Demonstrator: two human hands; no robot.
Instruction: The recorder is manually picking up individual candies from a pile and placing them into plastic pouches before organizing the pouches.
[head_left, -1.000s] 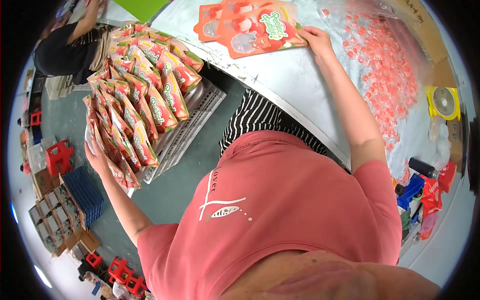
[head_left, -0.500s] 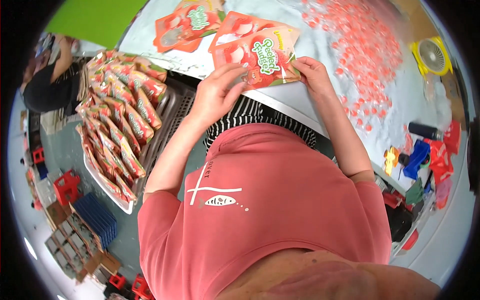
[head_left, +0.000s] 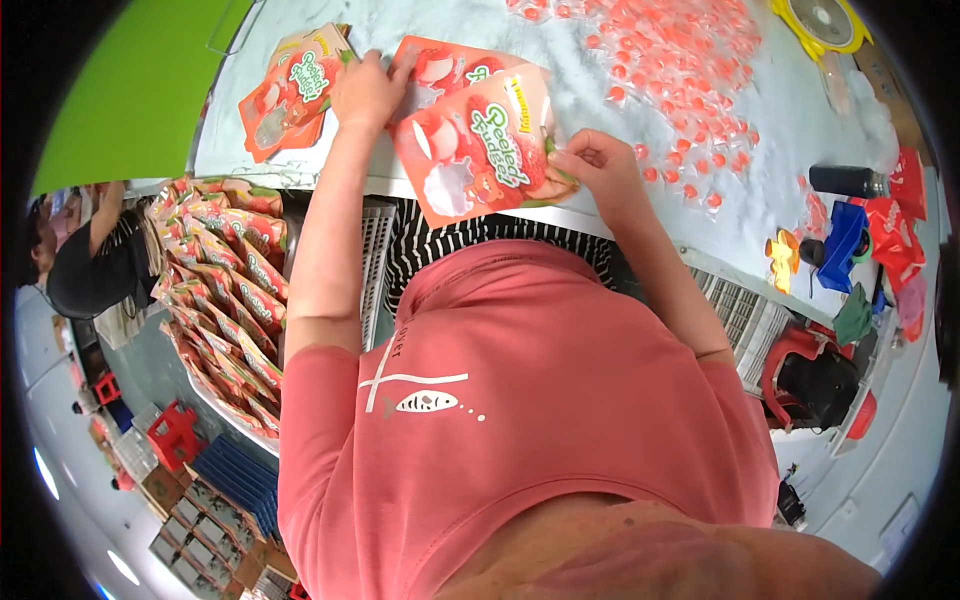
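A flat red and peach candy pouch [head_left: 455,145] lies over the table's near edge, its clear window toward me. My right hand [head_left: 605,172] pinches its right corner between thumb and fingers. Behind it, partly covered, is another matching pouch [head_left: 432,62]. My left hand [head_left: 365,95] reaches between that one and a small stack of flat pouches [head_left: 292,95] on the left. Its thumb and fingers are apart near the pouch edges, with the fingertips partly hard to make out.
Many small wrapped red candies [head_left: 680,90] spread over the white table [head_left: 560,110]. A crate of standing filled pouches [head_left: 225,290] is at my left. Far right are a yellow fan [head_left: 825,22], a dark bottle [head_left: 848,181] and coloured wrappers. Another person [head_left: 95,260] works beyond the crate.
My left hand has moved away from the front pouch, left and up to the stack. The right hand still holds the pouch corner. The whole view has shifted.
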